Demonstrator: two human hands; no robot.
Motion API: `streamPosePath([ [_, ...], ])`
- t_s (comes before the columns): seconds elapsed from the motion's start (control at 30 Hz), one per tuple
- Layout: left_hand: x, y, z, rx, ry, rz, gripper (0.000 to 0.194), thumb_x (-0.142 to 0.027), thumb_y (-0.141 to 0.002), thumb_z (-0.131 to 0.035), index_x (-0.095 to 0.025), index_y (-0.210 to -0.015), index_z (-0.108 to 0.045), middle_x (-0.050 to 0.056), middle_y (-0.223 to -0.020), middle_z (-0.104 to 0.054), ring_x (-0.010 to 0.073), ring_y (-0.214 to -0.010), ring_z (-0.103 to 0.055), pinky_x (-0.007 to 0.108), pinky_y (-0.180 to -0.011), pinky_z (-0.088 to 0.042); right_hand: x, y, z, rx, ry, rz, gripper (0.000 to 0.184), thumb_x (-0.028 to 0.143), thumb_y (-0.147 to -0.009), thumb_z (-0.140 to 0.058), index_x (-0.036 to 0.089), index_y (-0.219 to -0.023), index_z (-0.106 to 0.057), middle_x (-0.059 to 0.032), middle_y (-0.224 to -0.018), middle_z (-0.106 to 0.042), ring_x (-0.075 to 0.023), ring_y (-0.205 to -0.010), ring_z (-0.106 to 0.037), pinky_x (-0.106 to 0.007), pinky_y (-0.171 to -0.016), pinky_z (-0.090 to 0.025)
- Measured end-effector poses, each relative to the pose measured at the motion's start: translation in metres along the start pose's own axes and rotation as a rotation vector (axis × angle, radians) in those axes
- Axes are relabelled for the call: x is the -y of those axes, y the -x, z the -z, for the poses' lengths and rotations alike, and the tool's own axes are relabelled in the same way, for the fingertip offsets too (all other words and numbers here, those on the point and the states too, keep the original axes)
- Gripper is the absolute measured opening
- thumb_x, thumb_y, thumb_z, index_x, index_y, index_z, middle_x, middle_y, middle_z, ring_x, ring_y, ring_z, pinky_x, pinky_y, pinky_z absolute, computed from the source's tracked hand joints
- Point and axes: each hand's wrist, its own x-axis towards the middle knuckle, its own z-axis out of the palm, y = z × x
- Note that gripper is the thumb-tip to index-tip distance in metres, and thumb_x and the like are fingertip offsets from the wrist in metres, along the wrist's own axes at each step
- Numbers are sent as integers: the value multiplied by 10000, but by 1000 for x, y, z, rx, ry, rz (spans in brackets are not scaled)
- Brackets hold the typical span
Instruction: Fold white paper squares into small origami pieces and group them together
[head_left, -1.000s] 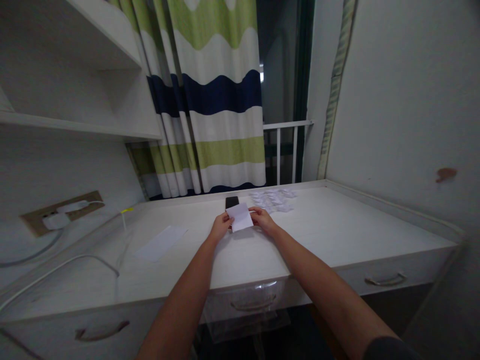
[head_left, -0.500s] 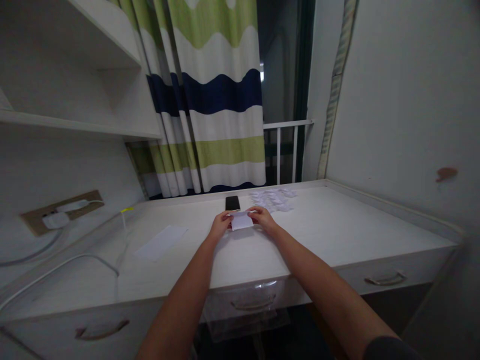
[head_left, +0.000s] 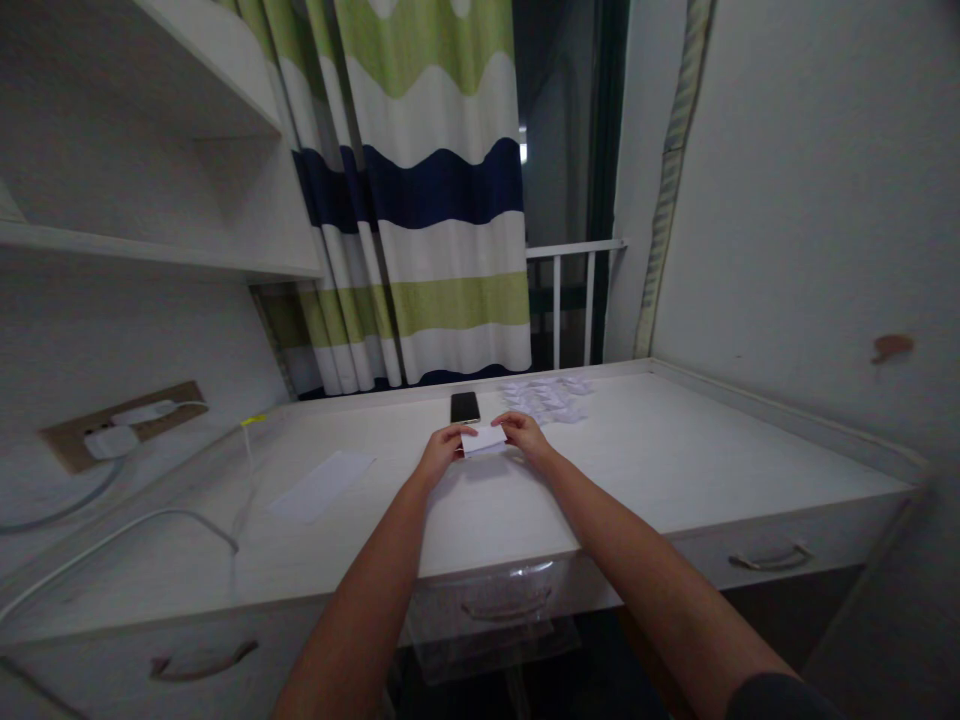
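A small white piece of paper point(head_left: 484, 441) is stretched between my two hands, just above the desk top. My left hand point(head_left: 442, 452) pinches its left edge, thumb along the upper side. At the opposite edge, my right hand point(head_left: 523, 437) grips the paper between thumb and fingers. Fine creases are too small to make out. Behind the hands lies a dark phone point(head_left: 465, 407). Several folded white paper pieces point(head_left: 546, 400) are spread to the right of the phone.
White paper sheets point(head_left: 322, 485) lie at the left on the white desk point(head_left: 675, 450). A white cable point(head_left: 172, 512) runs across the desk's left side from near a wall socket point(head_left: 124, 425). A striped curtain point(head_left: 442, 250) hangs behind.
The paper between my hands has tilted or folded, so it looks shorter, with its top edge changed. Both hands stay in nearly the same place.
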Motion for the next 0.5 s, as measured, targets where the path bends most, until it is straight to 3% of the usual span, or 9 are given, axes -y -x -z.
streamPosePath([
  [0.5,2,-2,4,6,-12,6,163,-239,-592,-528,-130,-650,-634,69,-765,-625,137,-659,-555,243,-575,-434,4,1,0,20,78,11,136,223,-573,-552,145,-649,-632,37,-498,-500,-67,-480,-410,-203,-484,-324],
])
